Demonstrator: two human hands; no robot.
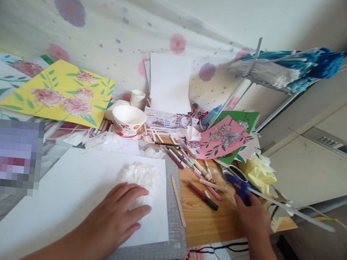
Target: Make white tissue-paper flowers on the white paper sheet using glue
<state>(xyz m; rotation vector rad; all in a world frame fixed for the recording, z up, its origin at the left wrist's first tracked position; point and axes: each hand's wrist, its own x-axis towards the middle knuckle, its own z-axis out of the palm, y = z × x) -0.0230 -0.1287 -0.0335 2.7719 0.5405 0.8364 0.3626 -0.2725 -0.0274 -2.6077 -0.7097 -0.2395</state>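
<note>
A large white sheet of paper (72,185) lies on a grey cutting mat (177,245). Near its right side sits a round, ruffled white paper flower (138,173). My left hand (122,213) rests on the sheet, palm down, its fingers stretched out and touching the flower's lower edge. To the right, my right hand (253,215) is wrapped round a blue glue gun (238,185), with a long translucent glue stick (291,209) jutting from its back. The gun's nozzle points away from me, toward scissors and clutter at the table's right edge.
A wooden pencil (179,202) lies along the mat's edge. Several markers (202,195) are strewn on the wooden table (195,226). Behind stand a paper bowl (129,121), a yellow flower picture (57,94) and a pink one (221,138). Blue and white pipe cleaners (298,70) hang upper right.
</note>
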